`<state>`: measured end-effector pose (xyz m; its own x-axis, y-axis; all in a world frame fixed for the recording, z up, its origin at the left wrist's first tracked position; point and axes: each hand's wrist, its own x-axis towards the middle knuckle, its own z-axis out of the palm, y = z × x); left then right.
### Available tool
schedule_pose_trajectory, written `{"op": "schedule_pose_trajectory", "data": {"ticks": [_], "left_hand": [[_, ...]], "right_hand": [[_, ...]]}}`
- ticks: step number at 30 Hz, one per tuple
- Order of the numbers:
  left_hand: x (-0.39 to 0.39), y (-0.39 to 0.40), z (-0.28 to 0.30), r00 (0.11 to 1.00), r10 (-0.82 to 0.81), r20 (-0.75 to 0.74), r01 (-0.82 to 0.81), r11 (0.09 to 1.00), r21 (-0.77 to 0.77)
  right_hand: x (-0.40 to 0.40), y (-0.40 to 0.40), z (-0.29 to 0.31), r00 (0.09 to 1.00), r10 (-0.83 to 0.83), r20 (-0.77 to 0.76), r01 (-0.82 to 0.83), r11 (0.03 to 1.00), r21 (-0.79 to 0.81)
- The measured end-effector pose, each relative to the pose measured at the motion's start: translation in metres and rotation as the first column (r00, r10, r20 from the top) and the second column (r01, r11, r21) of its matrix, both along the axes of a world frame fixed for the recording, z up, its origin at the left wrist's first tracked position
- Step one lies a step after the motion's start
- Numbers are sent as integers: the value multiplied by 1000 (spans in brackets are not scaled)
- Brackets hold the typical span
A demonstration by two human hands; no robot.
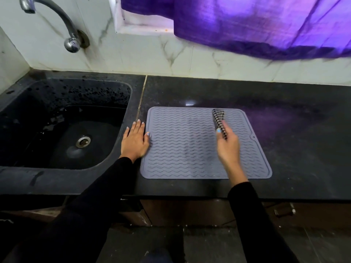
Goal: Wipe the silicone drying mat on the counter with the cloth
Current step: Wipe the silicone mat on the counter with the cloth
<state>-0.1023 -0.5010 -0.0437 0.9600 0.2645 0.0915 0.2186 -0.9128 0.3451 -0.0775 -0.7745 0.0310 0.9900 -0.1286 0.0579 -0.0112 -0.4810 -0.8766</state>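
Nearest, two black sleeves reach forward over the near edge of a dark stone counter (284,114). The left hand (135,139) lies flat, fingers straight, on the counter between the sink (62,122) and the grey silicone drying mat (182,147), its thumb touching the mat's left edge. The right hand (227,143) is blurred above the right half of the mat and grips a black-and-white patterned, bunched thing (220,122) that sticks up and away from the fingers; whether this is the cloth cannot be told. The mat lies flat on the counter just right of the sink, covered in wavy ridges, with a small hole at its right edge. No brand, label or writing can be read on anything. Farther off, a metal tap (57,21) curves out of the white marbled wall (152,54) above the sink, and a purple curtain (256,25) hangs at the far right.
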Motion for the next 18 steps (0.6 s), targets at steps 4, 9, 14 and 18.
{"op": "schedule_pose_trajectory", "data": {"ticks": [4,9,14,18], "left_hand": [[1,0,-1,1000,7,14,-8,1000,7],[4,2,-6,1000,-16,9,15,999,41],[4,4,-7,1000,-13,22,12,999,45],[3,4,-6,999,-20,37,19,1000,14]], "right_hand": [[-28,35,-35,965,251,-74,-255,838,-483],[-33,43,-64,958,285,-34,-236,714,-659],[-22,29,-52,916,382,-123,-390,778,-493],[-2,8,-24,919,278,-279,-101,852,514]]}}
